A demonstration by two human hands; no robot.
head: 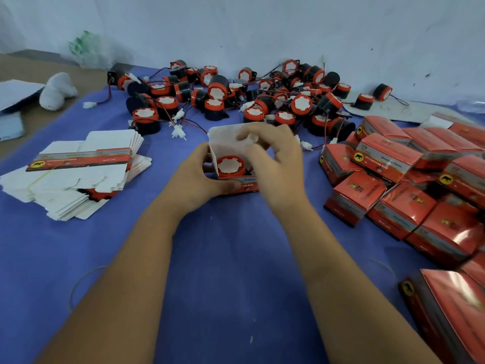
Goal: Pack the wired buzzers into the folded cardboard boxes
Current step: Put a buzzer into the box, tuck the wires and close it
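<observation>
An open cardboard box point(227, 143) with a white inside and red printed outside stands at the middle of the blue table. A red-and-black buzzer point(231, 166) with a white face sits inside it. My left hand point(199, 177) grips the box's left side and front, thumb along the lower edge. My right hand point(273, 153) hovers over the box's right side, fingers curled, pinching a small white connector point(252, 138) at the opening. A heap of loose wired buzzers point(236, 95) lies behind the box.
A stack of flat unfolded boxes point(76, 174) lies at the left. Several closed red boxes point(409, 185) are piled at the right. A white cloth bundle point(57, 90) sits far left. A white wall point(262, 30) runs behind the table.
</observation>
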